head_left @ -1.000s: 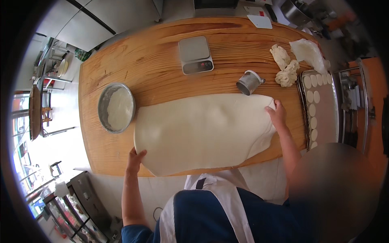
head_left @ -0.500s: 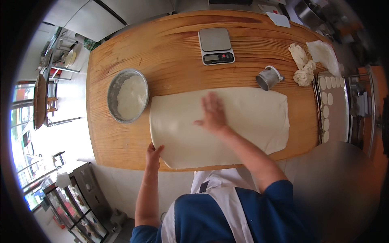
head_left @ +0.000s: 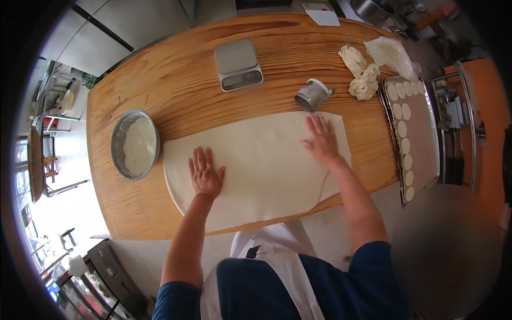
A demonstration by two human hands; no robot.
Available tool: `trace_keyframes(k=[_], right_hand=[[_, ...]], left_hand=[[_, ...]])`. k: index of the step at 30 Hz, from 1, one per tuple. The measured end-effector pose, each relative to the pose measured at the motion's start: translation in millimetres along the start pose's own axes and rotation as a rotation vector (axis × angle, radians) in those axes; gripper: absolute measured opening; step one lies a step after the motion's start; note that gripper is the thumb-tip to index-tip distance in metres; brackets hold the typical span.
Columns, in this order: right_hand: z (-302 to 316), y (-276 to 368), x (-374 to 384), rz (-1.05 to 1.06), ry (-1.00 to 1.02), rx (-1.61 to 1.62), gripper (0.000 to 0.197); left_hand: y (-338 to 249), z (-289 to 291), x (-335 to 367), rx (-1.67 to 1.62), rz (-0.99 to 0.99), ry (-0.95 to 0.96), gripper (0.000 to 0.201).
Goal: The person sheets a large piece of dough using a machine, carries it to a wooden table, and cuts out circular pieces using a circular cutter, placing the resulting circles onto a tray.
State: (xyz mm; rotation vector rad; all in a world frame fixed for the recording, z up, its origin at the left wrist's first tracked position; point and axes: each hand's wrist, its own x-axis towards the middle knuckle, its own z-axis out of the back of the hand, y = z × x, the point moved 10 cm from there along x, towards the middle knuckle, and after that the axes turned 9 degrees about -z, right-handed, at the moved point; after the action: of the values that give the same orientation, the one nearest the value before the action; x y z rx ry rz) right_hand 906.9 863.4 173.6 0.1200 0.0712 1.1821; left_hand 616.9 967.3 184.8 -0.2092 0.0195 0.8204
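Observation:
A wide, pale sheet of dough (head_left: 261, 165) lies flat along the near side of the wooden table. My left hand (head_left: 205, 173) rests palm down on its left part, fingers stretched out. Over the dough's right part, near its far edge, my right hand (head_left: 322, 140) lies spread, slightly blurred; nothing is in it. Just beyond that hand, a metal cup-shaped cutter with a handle (head_left: 312, 96) stands tilted on the wood. A round metal bowl (head_left: 155, 140) holding white flour (head_left: 140, 146) sits left of the dough.
A kitchen scale (head_left: 236, 58) stands on the far part of the wooden table (head_left: 176, 69). At the far right lie dough scraps (head_left: 364, 82) and a crumpled plastic bag (head_left: 392, 56). A baking tray (head_left: 424, 133) with several dough rounds borders the right edge. A white scraper (head_left: 323, 18) lies at the far edge.
My left hand has let go of the dough's near left edge and now lies flat on top. My right hand has moved from the middle to the right part. The view has shifted right.

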Motion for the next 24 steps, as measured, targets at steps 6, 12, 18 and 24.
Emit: trace_keyframes(k=[6,12,18,24], right_hand=[[4,-38,-1,-0.080,-0.046,0.060,0.070],[-7,0,-47,-0.181,-0.058,0.066,0.075],[-29,188,-30,0.143,0.174,0.162,0.083],[-42,341,-39,0.564,0.357,0.295,0.080]], left_hand=[[-1,-7,-6,0.006,-0.119,0.010,0.066],[54,-2,-76,-0.020,-0.032,0.017,0.067],[132,-6,-144,0.011,0.204,0.021,0.066],[172,5,-171,0.043,0.342,-0.120,0.058]])
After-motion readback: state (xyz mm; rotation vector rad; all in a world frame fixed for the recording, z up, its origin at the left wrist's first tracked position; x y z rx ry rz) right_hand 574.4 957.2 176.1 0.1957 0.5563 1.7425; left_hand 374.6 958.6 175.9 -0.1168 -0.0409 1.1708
